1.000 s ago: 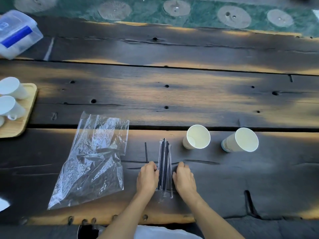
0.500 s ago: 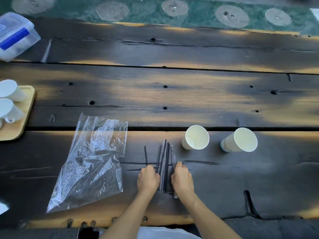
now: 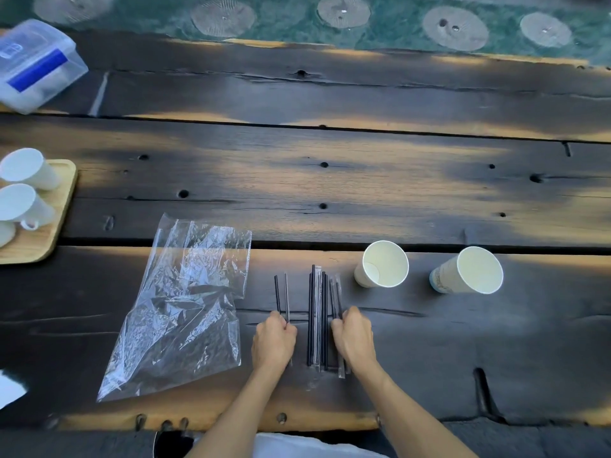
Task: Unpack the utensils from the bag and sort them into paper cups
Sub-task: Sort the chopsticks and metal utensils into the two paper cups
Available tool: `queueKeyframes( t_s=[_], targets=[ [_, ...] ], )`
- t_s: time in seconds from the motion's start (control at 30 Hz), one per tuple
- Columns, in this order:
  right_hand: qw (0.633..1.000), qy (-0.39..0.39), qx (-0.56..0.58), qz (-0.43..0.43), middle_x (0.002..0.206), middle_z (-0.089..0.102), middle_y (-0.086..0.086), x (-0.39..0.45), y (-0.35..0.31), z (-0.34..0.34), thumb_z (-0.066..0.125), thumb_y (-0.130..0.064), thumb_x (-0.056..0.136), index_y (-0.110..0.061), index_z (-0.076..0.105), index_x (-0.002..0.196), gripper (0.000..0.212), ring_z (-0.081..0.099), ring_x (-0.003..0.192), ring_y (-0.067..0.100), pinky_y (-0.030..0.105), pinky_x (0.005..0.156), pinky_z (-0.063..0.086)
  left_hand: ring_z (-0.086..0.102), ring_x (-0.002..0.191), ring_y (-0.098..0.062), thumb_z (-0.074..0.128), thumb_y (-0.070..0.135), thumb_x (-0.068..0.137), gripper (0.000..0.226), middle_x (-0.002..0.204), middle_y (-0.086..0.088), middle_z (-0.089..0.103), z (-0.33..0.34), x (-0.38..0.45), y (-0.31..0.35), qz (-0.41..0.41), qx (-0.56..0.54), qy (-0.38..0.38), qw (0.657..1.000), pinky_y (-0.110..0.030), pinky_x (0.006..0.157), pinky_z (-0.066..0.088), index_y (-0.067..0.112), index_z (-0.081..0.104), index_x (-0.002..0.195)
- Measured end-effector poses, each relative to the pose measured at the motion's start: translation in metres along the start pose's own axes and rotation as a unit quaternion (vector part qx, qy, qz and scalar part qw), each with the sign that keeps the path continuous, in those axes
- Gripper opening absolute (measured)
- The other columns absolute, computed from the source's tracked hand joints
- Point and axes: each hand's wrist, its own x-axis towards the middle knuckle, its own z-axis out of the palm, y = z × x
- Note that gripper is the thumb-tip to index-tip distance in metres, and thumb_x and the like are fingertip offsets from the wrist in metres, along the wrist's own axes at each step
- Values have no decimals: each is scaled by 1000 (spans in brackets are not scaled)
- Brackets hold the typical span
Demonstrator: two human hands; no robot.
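Sorting step: bag (image 3: 185, 305) lies emptied at left, black sticks (image 3: 316, 312) flat between hands. Left hand (image 3: 273, 342) pinches two, right hand (image 3: 353, 337) pinches wrapped ones. Both paper cups (image 3: 383, 269) empty; next, lift a group into one.

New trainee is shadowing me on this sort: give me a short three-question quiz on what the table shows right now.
1. True or false: the paper cups already hold straws.
2. Which hand rests on the two straws set apart from the main bundle?
3. Where does the plastic bag lie: A) left of the hands, B) right of the cups?

Key: 1 false, both look empty; 2 the left hand; 3 A.
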Motion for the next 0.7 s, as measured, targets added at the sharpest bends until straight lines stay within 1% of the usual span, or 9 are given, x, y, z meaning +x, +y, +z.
queueKeyframes(
  t_s=[0.1, 0.2, 0.23, 0.3, 0.37, 0.43, 0.5, 0.6, 0.7],
  targets=[
    [1000, 20, -6, -8, 98, 61, 18, 2, -4, 3, 44, -14, 90, -7, 45, 84, 10, 58, 89, 39, 45, 75, 48, 51, 65, -20, 55, 15, 85, 16, 74, -2, 58, 0, -1, 6, 20, -39, 1, 999, -34, 57, 40, 17, 44, 73],
    [999, 31, -6, -24, 93, 59, 17, 4, -4, 6, 38, -8, 91, -6, 40, 91, 2, 55, 82, 38, 45, 68, 44, 53, 65, -14, 54, 11, 86, 13, 80, -3, 59, 3, -3, 13, 44, -72, -20, 996, -29, 52, 39, 21, 46, 85],
    [999, 35, -14, -31, 94, 59, 16, 5, -3, 7, 39, -9, 92, -7, 40, 93, 2, 55, 83, 39, 43, 67, 42, 55, 67, -15, 54, 12, 86, 13, 82, -2, 59, 4, -3, 16, 51, -73, -30, 996, -29, 52, 39, 22, 46, 86],
    [997, 37, -48, -40, 101, 60, 15, 7, 1, 9, 45, -16, 96, -7, 44, 97, 9, 59, 92, 40, 41, 68, 42, 56, 69, -23, 52, 15, 88, 11, 78, -3, 59, 8, -4, 23, 73, -58, -50, 994, -35, 57, 44, 20, 47, 80],
    [996, 22, -76, -36, 105, 61, 15, 8, 4, 12, 51, -24, 98, -6, 48, 100, 19, 61, 99, 39, 40, 71, 45, 56, 73, -33, 51, 17, 91, 16, 72, -7, 58, 12, -5, 29, 101, -36, -61, 992, -41, 66, 47, 16, 48, 75],
    [996, 7, -86, -27, 106, 62, 16, 8, 6, 15, 53, -25, 97, -6, 49, 99, 19, 62, 100, 40, 39, 71, 45, 61, 82, -37, 53, 16, 91, 10, 77, -13, 64, 15, -6, 31, 115, -15, -69, 991, -43, 70, 52, 12, 57, 83],
    [996, -2, -85, -12, 106, 63, 18, 9, 5, 15, 50, -20, 95, -8, 48, 94, 13, 62, 100, 41, 38, 69, 43, 63, 83, -37, 53, 16, 89, 5, 83, -13, 67, 16, -8, 33, 123, 31, -60, 990, -40, 65, 51, 14, 57, 88],
    [998, -10, -58, 9, 103, 64, 19, 12, 4, 13, 49, -17, 90, -9, 46, 86, 10, 62, 96, 41, 37, 67, 42, 64, 84, -37, 54, 18, 90, 8, 85, -11, 67, 16, -10, 34, 145, 99, -36, 984, -36, 61, 42, 17, 48, 84],
    [999, -5, 29, 36, 88, 64, 14, 13, 4, 10, 53, -17, 84, -5, 51, 83, 13, 59, 80, 37, 35, 62, 42, 66, 87, -33, 57, 23, 93, 12, 89, -8, 68, 14, -7, 35, 121, 95, -11, 988, -38, 66, 49, 16, 50, 87]
  ],
)
